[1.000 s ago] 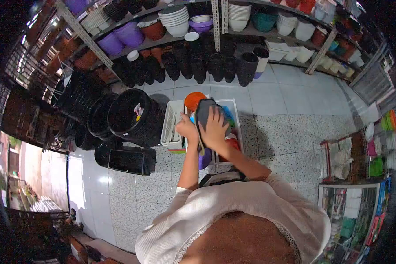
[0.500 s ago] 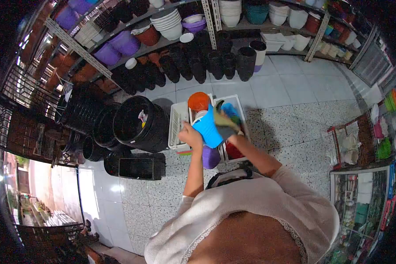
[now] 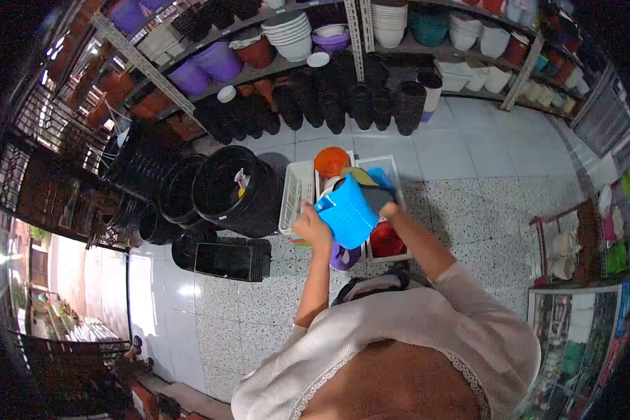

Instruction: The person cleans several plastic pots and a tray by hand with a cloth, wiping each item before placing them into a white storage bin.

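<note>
My left hand (image 3: pixel 312 228) is closed on the left edge of a blue pot (image 3: pixel 351 215), which is tilted above the white crates. On the right, my right hand (image 3: pixel 390 211) grips a dark grey piece (image 3: pixel 375 201) beside the blue pot; its fingers are small in view. Behind these lies an olive-coloured piece (image 3: pixel 358 175). An orange pot (image 3: pixel 332 161) stands at the back of the crates. Red pots (image 3: pixel 387 240) sit in the right white crate (image 3: pixel 397 180), and a purple pot (image 3: pixel 343 258) is below the blue one.
A white slotted basket (image 3: pixel 297 196) stands left of the crates. Large black pots (image 3: pixel 225 183) and black rectangular planters (image 3: pixel 232 260) are further left. Shelves hold stacked white pots (image 3: pixel 288 36) at the back, with tall black pots (image 3: pixel 409 107) below. A glass cabinet (image 3: pixel 576 350) stands at the right.
The blue pot has turned and shows more of its side. My right hand has come down beside the dark grey piece, and the olive-coloured piece is lower behind the blue pot. The view has shifted slightly.
</note>
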{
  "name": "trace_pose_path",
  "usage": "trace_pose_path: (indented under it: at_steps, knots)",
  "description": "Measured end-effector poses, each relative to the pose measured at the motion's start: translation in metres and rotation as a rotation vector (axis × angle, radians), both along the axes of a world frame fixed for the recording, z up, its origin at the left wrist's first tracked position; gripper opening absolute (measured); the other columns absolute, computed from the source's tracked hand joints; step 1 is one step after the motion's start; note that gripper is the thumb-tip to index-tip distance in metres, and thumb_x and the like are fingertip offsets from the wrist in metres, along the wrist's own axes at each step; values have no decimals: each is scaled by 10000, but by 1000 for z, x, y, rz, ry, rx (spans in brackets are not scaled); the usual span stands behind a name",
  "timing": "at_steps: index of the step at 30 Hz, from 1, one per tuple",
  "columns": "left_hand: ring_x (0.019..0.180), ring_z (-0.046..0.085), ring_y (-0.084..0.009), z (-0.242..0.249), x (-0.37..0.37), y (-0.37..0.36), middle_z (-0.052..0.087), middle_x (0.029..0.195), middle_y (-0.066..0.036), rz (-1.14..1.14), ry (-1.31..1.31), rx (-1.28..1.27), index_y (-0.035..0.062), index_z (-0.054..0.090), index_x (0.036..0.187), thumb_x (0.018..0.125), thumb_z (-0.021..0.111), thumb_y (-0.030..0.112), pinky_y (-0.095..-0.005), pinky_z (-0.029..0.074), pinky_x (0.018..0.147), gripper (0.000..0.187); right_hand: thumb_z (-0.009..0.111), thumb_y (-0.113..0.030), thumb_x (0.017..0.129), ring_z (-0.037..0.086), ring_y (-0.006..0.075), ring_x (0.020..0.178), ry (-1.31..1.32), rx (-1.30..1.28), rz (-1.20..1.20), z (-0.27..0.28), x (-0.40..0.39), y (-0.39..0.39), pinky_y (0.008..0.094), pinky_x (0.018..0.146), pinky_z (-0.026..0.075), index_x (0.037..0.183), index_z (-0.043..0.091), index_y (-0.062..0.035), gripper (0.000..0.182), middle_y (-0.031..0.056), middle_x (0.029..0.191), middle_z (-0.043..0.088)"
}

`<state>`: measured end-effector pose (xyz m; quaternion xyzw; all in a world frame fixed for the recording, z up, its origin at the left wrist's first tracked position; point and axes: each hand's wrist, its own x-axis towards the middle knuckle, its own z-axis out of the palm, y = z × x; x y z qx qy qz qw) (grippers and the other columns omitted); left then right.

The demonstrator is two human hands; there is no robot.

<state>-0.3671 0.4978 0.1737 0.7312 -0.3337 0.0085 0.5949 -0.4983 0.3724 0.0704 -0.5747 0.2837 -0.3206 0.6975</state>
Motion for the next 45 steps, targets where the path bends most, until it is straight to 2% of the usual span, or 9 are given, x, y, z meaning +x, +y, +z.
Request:
trace_pose_path:
  at_steps: [8,12,18,24,28,35,41,42,45]
  knots:
    - [374,446,-337,-29,9,-14,460,466,-242,116,-230,162,-73,561,560,895,434,361,-462,302,442,562,513,-339,842,457,350,1089,880,-768,-533,69,54,90,435,844,426,1249,381,-100,490,159,1271,381]
    - [338,341,-244,-22,2,-4,376,400,-193,49,-78,195,-76,510,520,897,446,356,-438,250,419,577,562,-177,811,499,322,1044,518,-844,-392,69,39,65,374,875,421,1223,411,-69,452,143,1185,460]
    - [414,247,-89,-20,-2,8,291,407,-6,-22,222,-81,-6,323,441,902,493,284,-357,180,398,570,563,-146,800,519,246,994,-102,-231,130,37,16,-3,346,850,414,1146,463,-31,378,140,1045,520]
    - [436,256,-97,-54,6,11,311,423,-26,-29,426,-297,-34,318,494,926,453,248,-355,196,422,533,568,-129,785,515,237,954,-225,29,11,19,2,1,334,826,406,1096,487,-33,335,129,994,522]
    - [403,373,-147,-61,29,19,396,433,-87,9,158,69,-18,451,498,939,383,288,-370,279,432,541,572,-118,774,512,231,928,-288,58,-140,16,2,18,327,811,400,1062,504,-35,307,122,960,523]
    - [470,542,-338,-19,-13,11,547,529,-181,-175,-344,112,1,548,601,920,385,339,-431,379,469,493,608,-132,738,467,216,789,166,-888,-492,40,29,52,318,736,381,865,508,-56,179,74,790,461]
    - [375,346,-152,-53,-6,13,371,404,-87,-83,42,122,-27,468,487,889,492,399,-387,292,406,587,607,-128,773,482,184,770,190,-1216,-342,45,27,42,276,715,393,878,484,-42,184,77,818,485]
    - [435,268,-100,-43,-6,18,315,412,-20,-84,254,65,-33,417,452,882,533,368,-346,255,403,599,615,-195,711,496,278,876,44,-747,-267,31,30,34,362,782,374,783,531,-66,170,96,851,551]
    - [437,286,-91,-32,1,30,350,431,14,-119,429,-72,-33,402,468,887,533,328,-336,248,401,569,594,-217,737,498,281,922,44,-496,136,20,18,4,371,800,386,891,521,-68,227,104,934,540]
